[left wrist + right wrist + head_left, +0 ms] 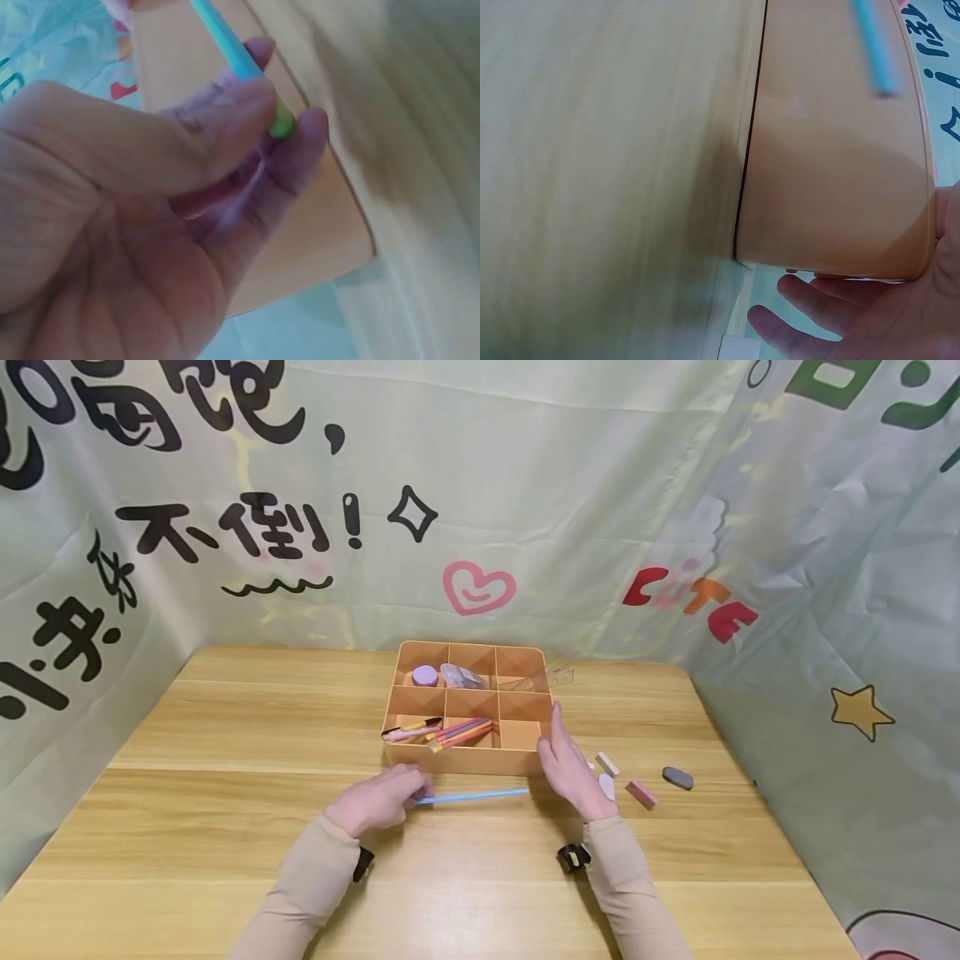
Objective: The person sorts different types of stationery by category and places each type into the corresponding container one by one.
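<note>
My left hand [381, 799] pinches a slim light-blue stick [476, 796], pencil-like, between thumb and fingers. Its rounded green end [282, 124] pokes out past the thumb in the left wrist view. The stick points rightward, in front of an orange-tan organizer box [465, 762] with several compartments. Against the box's right side rests my right hand [573, 770], fingers extended. In the right wrist view, its fingers [817, 304] lie along the box's end wall, and the far tip of the stick shows blurred over the front wall.
Several pencils [465, 733] and pens fill the front compartments. A purple round item [424, 676], a clear packet [461, 677] and a transparent ruler [543, 677] sit behind. Right of the box lie a pink eraser [642, 793], a white block [607, 764] and a grey oval piece [678, 778].
</note>
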Action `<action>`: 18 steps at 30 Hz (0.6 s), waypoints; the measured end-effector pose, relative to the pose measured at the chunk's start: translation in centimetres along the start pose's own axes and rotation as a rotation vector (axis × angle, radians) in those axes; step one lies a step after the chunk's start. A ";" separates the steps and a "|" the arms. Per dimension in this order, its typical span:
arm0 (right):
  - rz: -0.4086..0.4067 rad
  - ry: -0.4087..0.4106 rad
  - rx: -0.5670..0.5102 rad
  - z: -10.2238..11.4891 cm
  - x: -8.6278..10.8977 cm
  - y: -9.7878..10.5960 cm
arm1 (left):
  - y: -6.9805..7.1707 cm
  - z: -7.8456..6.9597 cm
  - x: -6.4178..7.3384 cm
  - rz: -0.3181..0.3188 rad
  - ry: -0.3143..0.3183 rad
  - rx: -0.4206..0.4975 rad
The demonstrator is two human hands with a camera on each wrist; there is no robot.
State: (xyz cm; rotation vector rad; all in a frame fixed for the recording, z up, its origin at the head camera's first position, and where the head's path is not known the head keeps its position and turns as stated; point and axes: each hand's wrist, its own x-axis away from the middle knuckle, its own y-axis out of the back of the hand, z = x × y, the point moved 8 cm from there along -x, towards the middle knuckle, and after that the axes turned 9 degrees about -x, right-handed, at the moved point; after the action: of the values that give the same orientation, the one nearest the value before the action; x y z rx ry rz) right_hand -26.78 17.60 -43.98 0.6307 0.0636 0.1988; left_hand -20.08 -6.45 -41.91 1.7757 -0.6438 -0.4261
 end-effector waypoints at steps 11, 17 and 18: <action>-0.002 -0.006 -0.006 0.0 0.1 0.0 | 1.1 -1.5 -0.6 0.050 -0.155 0.335; -0.008 0.020 0.002 0.1 0.1 0.0 | 2.3 -2.2 -0.4 0.045 -0.178 0.424; -0.009 0.021 0.001 0.1 0.1 0.1 | 2.6 -2.3 -0.3 0.041 -0.179 0.435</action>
State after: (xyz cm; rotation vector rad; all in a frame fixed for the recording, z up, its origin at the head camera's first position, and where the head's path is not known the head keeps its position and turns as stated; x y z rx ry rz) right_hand -26.68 17.60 -43.82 0.6295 0.0865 0.1966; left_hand -19.50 -5.00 -38.80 2.1455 -0.9525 -0.4438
